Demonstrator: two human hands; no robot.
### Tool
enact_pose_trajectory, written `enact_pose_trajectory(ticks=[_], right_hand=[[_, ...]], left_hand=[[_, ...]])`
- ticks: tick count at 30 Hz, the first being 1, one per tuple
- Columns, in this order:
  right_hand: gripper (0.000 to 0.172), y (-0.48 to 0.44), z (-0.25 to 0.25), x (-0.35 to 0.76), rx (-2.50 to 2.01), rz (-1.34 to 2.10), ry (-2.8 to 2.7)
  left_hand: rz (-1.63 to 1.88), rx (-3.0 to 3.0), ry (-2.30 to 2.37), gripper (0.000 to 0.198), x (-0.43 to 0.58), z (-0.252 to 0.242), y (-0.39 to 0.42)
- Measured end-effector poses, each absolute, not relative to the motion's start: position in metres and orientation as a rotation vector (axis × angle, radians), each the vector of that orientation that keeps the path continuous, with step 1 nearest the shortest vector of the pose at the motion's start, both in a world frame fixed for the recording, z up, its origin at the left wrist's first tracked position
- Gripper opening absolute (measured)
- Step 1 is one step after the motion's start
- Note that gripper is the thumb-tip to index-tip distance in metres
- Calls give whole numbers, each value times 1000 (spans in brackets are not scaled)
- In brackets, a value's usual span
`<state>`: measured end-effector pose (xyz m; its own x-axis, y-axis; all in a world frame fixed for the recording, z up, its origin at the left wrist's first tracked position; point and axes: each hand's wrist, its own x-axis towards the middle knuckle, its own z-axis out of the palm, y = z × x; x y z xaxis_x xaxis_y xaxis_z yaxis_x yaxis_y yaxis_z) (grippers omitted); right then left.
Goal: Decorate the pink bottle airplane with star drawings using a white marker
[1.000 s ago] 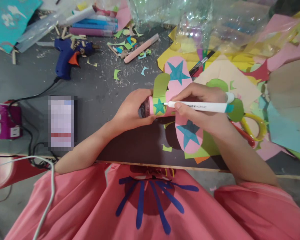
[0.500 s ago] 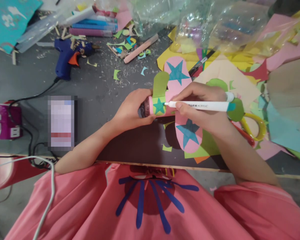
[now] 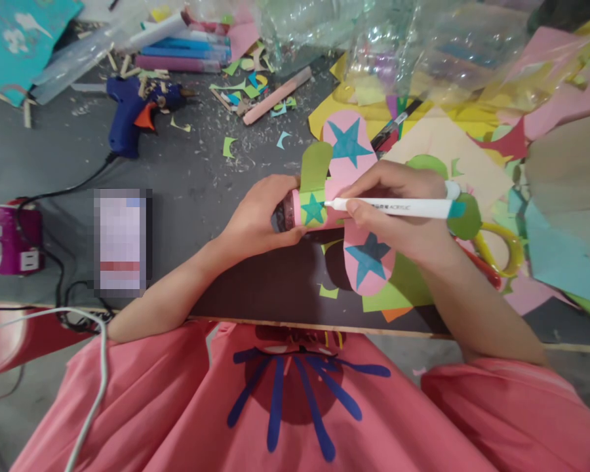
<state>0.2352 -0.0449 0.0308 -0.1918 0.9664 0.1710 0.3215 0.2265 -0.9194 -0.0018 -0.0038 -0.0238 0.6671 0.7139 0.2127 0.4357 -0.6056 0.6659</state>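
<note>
My left hand is wrapped round the end of a paper plane model built on a pink tube, with pink wings that carry blue stars and a green tail fin. My right hand grips a white marker with a teal band, its tip touching the tube just right of a teal star on a yellow-green patch. The model is held just above the dark table, near its front edge.
A blue glue gun lies at the back left, its cord running to a purple device. Markers, paper scraps and crumpled clear plastic fill the back. Coloured paper sheets and yellow-handled scissors lie right. A blurred rectangle sits left.
The lower pink wing has shifted slightly up and left as the model tilts a little. Both hands and the marker stay almost where they were.
</note>
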Motion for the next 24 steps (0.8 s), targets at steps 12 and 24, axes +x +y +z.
enact_pose_trajectory(ticks=[12,24], right_hand=[[12,-43,31,235,-1185,982,-1675],[14,-42,32,235,-1197,970,-1670]], left_hand=[[605,2311,893,52,-2,-22,-4],[568,2290,923,53,-1,-20,-4]])
